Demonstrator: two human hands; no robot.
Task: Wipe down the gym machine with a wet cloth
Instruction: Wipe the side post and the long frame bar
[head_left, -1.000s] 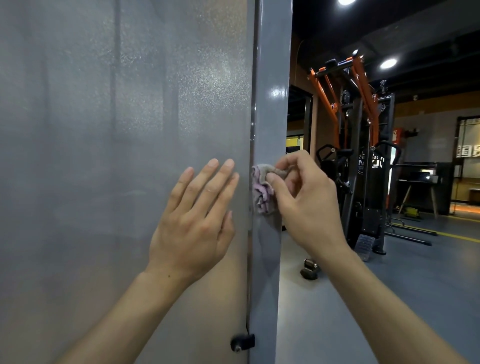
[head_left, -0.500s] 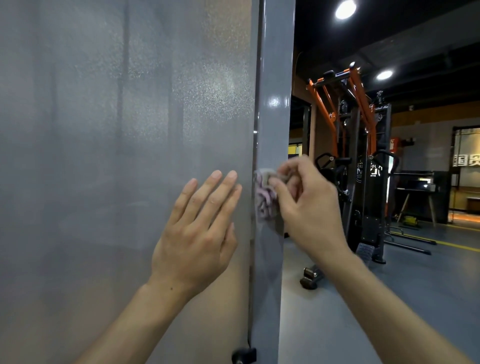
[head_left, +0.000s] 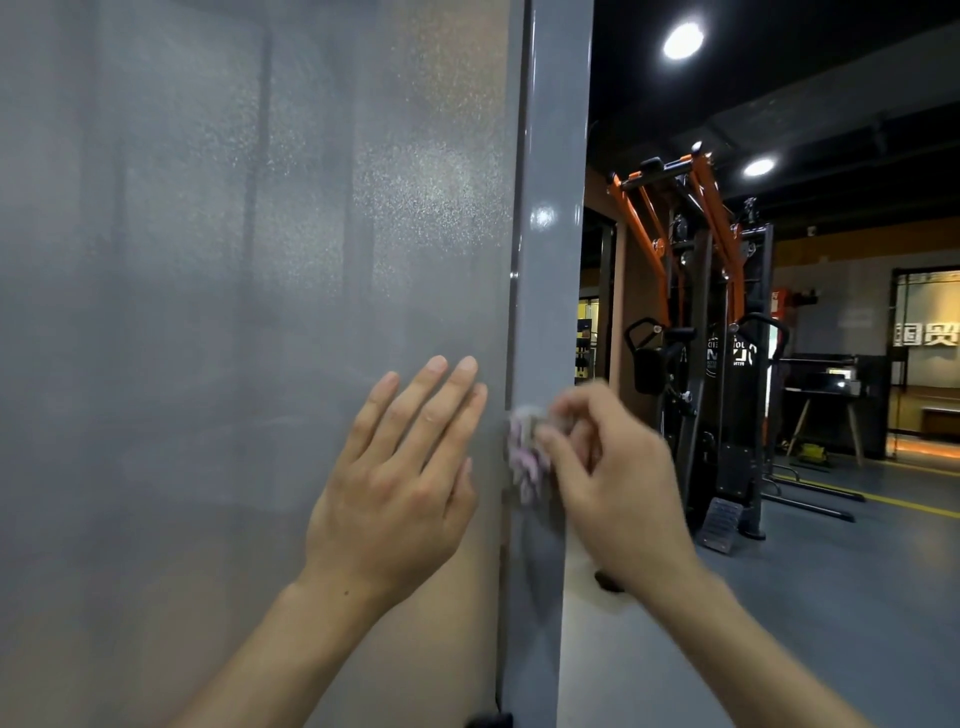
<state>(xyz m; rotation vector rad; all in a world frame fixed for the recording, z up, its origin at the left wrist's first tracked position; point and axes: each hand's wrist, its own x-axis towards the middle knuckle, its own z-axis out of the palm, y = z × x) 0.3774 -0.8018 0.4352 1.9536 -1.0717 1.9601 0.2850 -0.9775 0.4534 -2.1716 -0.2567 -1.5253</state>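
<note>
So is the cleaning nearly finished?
Hard to tell what's already done: no wet streaks show. Right now the right hand rubs a bunched pinkish cloth on the glossy grey upright post, while the left hand rests flat on the frosted grey panel. The post above and below the cloth probably remains.

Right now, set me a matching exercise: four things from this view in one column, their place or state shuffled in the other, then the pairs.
1. left hand
2. right hand
3. cloth
4. orange gym machine

A. bunched against the grey post
B. flat on the frosted panel
C. standing in the background
D. gripping the cloth

Pairs: 1-B, 2-D, 3-A, 4-C
</note>
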